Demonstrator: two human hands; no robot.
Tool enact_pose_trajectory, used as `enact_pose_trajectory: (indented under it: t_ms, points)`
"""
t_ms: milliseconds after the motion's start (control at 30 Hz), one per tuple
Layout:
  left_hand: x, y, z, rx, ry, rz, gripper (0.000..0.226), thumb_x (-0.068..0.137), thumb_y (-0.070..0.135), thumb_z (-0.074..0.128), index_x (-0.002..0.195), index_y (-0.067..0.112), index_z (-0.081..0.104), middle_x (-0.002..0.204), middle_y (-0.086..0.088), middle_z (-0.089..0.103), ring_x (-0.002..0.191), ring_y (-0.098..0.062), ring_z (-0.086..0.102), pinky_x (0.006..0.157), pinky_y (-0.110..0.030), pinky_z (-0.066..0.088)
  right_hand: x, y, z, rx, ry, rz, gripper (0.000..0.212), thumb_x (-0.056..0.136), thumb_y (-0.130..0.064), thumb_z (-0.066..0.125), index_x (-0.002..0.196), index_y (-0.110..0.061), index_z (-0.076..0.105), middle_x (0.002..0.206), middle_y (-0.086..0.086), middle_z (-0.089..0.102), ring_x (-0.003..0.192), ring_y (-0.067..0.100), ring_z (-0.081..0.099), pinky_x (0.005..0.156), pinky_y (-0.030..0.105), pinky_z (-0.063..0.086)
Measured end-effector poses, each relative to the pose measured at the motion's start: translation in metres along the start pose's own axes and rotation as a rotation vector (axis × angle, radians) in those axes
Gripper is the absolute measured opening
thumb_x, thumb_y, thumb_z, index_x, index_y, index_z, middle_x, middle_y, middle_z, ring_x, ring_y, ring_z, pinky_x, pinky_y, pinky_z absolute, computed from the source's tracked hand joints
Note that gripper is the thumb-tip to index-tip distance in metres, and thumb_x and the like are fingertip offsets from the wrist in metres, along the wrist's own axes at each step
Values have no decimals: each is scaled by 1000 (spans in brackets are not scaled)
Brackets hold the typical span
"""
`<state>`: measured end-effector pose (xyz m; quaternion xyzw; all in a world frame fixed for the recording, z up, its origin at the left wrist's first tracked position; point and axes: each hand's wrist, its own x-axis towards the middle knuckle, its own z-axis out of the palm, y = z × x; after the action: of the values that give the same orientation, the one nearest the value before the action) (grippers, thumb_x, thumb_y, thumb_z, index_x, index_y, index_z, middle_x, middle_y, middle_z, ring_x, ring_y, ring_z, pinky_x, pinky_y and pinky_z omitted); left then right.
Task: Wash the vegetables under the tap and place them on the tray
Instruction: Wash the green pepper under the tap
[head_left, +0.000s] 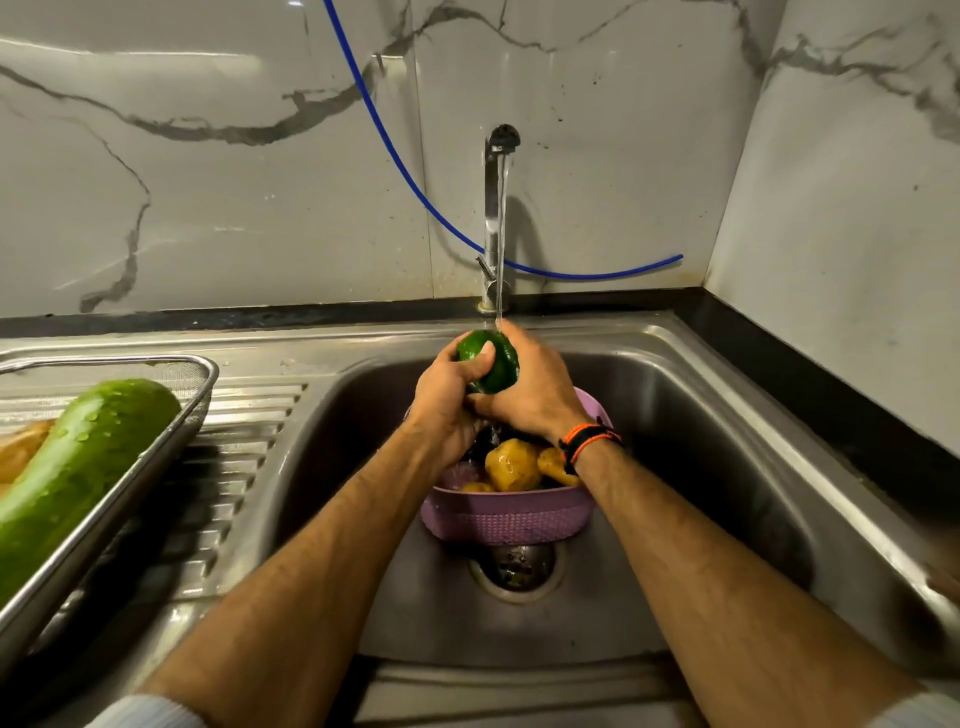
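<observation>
A dark green round vegetable (493, 361) is held under the running water of the tap (494, 218). My left hand (449, 397) grips it from the left, thumb across its front. My right hand (530, 387) wraps it from the right and behind. Below my hands a purple basket (506, 517) stands in the sink (727, 467) with yellow vegetables (511, 464) in it. On the draining board at left rests a metal mesh tray (171, 431) holding a large wet green gourd (78, 467) and something orange-brown (18, 449).
A blue hose (395, 145) hangs along the marble wall behind the tap. The sink drain (514, 569) lies just in front of the basket. A black counter edge (810, 374) runs along the right wall.
</observation>
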<state>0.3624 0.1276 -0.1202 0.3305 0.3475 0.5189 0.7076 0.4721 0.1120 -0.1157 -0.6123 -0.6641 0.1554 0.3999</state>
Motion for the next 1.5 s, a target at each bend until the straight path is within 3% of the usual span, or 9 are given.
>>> enact_pose_trajectory:
  t_ms: [200,400,600,733,900,1000,1100,1300,1500]
  points:
    - [3,-1,5,-96,149,9,37,91,10,66,128,12,61,117,-16,70,103,-30,70,78,-44,61,-7,-1,0,18,138,-51,59,61,-32,91,114,-21,69,99,-2,73,89,10,64,84,30,56]
    - [-3,4,1,-103,83,1,33,96,11,60,128,9,61,120,-17,69,106,-30,69,77,-40,61,-2,-4,2,-5,35,-30,93,67,-34,89,146,-14,44,133,7,61,119,19,57,95,17,38]
    - [3,1,7,-145,163,18,31,95,13,64,125,5,61,120,-19,68,105,-33,69,87,-46,59,-7,-8,2,-14,178,-76,55,64,-34,90,114,-24,69,97,-3,72,89,10,65,84,29,57]
    - [-1,2,6,-130,101,0,33,97,14,60,129,9,59,120,-18,68,107,-30,69,87,-42,59,-3,-5,4,6,116,-60,77,65,-33,90,133,-17,57,116,2,68,102,13,62,88,19,48]
    - [-1,0,15,-142,141,21,32,95,12,63,126,5,61,117,-19,69,102,-31,71,86,-43,60,-7,-3,-1,-9,232,-65,58,62,-35,91,114,-21,69,94,-10,69,87,6,62,82,21,55]
    - [-1,0,10,-175,171,1,34,95,14,64,126,4,58,118,-20,68,103,-32,70,84,-44,60,-5,-5,4,-48,196,-54,57,63,-36,90,113,-21,68,99,-2,71,92,13,65,84,28,56]
    - [-4,2,8,-146,113,-11,31,98,13,59,128,4,59,120,-19,68,104,-31,69,87,-42,58,-3,-7,5,9,121,-43,70,65,-29,90,127,-15,60,114,4,68,98,10,58,85,19,46]
    - [-1,4,10,-180,112,18,36,96,13,61,131,5,56,120,-19,68,104,-32,70,85,-44,60,-8,-10,3,5,252,-43,67,61,-33,92,121,-21,66,106,-1,72,96,12,64,86,25,55]
    - [-3,6,0,-134,-1,13,38,96,11,57,134,9,55,128,-20,65,111,-32,67,84,-41,60,-3,-8,4,85,169,-5,66,61,-27,92,120,-18,63,109,1,70,98,13,63,79,15,46]
